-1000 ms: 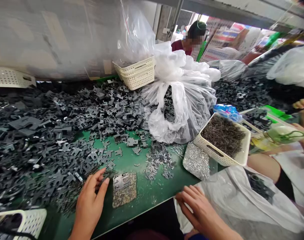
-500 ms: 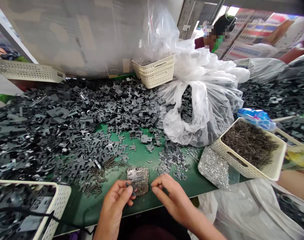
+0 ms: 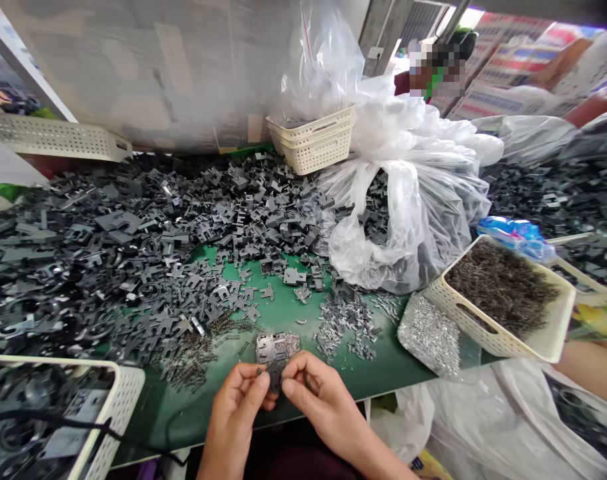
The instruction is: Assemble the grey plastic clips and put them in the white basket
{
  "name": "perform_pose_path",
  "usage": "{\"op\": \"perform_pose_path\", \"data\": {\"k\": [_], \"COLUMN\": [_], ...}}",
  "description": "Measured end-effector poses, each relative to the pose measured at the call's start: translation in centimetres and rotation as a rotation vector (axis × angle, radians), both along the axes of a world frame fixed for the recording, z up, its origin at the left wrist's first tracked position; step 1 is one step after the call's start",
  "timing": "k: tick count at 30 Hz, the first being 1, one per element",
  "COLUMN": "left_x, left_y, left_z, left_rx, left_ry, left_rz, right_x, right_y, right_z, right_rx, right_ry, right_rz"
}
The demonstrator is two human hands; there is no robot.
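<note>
Left hand (image 3: 232,417) and right hand (image 3: 323,407) are together at the front edge of the bench (image 3: 383,373), which has a green top. The grip is closed on both sides: fingertips of both hands meet on a small dark part (image 3: 275,375), pinching it between them, though its exact shape is hidden by the fingers. It sits just below a stamped metal plate (image 3: 277,348), which lies on the bench right beyond the hands, on a small brownish patch of tiny parts. Left of the hands is a scatter of tiny dark springs (image 3: 189,353), and right of them a loose heap of small grey metal clips (image 3: 339,330). Behind these is a big spread of dark grey flat plastic pieces (image 3: 183,227), running up to a clear plastic bag (image 3: 398,227) full of similar pieces. To the right are a beige perforated basket of dark springs (image 3: 503,293) and a silver heap of small metal bits (image 3: 428,337). Stacked beige baskets (image 3: 313,143) stand at the back, and a white basket (image 3: 120,400) of dark parts sits front left. A co-worker's forearm (image 3: 593,377) shows at the right edge.
</note>
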State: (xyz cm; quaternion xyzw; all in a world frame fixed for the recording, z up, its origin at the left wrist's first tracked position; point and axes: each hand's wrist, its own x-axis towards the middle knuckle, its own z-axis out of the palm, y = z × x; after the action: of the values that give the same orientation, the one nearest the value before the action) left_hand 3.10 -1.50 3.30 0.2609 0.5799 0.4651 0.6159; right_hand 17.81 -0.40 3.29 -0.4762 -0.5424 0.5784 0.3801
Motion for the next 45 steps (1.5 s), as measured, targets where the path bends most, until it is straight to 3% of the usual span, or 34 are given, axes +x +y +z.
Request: {"op": "perform_pose_path", "data": {"k": [6, 12, 21, 25, 28, 32, 34, 37, 45], "left_x": [-0.3, -0.6, -1.1, -1.9, -3.3, -5.4, -5.9, -5.7, -4.1], "left_y": [0.0, 0.0, -0.2, -0.3, 0.9, 3.3, 3.9, 3.5, 1.7], "left_z": [-0.3, -0.7, -0.7, -0.4, -0.5, -1.6, -2.2, -2.4, -0.4], "left_rx": [0.062, 0.100, 0.104, 0.156, 0.235, 0.424, 0.465, 0.521, 0.643], "left_ry": [0.091, 0.143, 0.186, 0.261, 0.514, 1.173, 1.334, 1.312, 1.098], "left_rz": [-0.030, -0.099, -0.189, -0.362, -0.511, -0.428, -0.453, -0.452, -0.446], "right_x": [-0.3, 0.0, 0.2, 0.9, 1.4, 1.6, 1.5, 1.1, 0.3], "right_y": [-0.1, 0.1, 0.5, 0.9, 1.2, 1.5, 1.7, 1.8, 2.3], "right_z": [-1.1, -1.0, -0.3, 0.1, 0.1, 0.0, -0.1, 0.0, 0.3], "right_rx": [-0.081, -0.141, -0.014, 0.085, 0.164, 0.233, 0.247, 0.270, 0.278], "right_ry": [0.037, 0.098, -0.215, -0.316, -0.372, -0.423, -0.443, -0.499, -0.590], "right_rz": [-0.043, -0.030, 0.040, 0.167, 0.200, 0.116, 0.085, 0.048, 0.070]}}
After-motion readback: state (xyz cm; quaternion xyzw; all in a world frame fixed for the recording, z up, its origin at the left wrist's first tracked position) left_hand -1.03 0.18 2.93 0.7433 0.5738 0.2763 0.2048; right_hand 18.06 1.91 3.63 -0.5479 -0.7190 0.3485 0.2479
